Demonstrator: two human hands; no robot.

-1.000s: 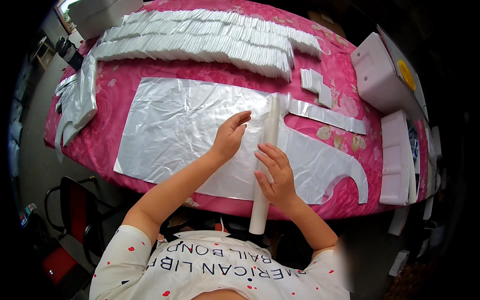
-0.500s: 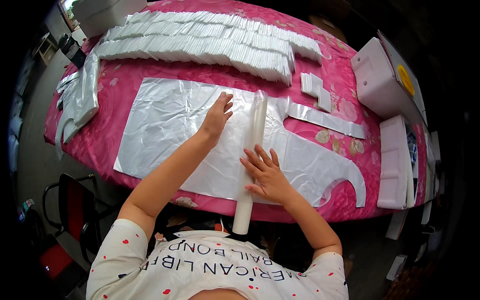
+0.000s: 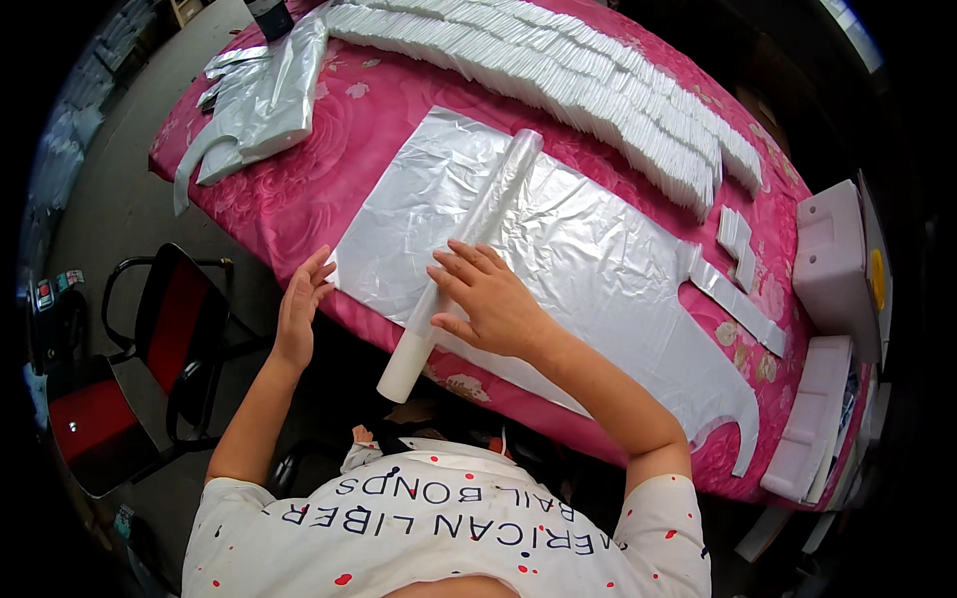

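Note:
A thin, translucent white plastic apron [image 3: 588,269] lies spread on the table, its cut-out strap end toward the right. Across its left part rests a long pale tube [image 3: 410,359], which looks wrapped in clear film. My right hand [image 3: 488,299] lies on the tube with its fingers spread, not wrapped around it. By the apron's near left corner is my left hand [image 3: 302,304], fingers stretched out and slightly apart, holding nothing. Whether its fingertips touch that corner I cannot tell.
A pink floral cloth [image 3: 359,224] covers the table. Along the back run rows of folded white packets [image 3: 558,85], with a small stack [image 3: 736,239] beside them. More aprons [image 3: 269,115] are piled at left. White foam boxes [image 3: 837,249] stand right; a red-black chair [image 3: 179,309] stands left.
My right hand and the tube have moved left across the apron. My left hand has come off the apron's middle to its near left corner. The whole view has turned.

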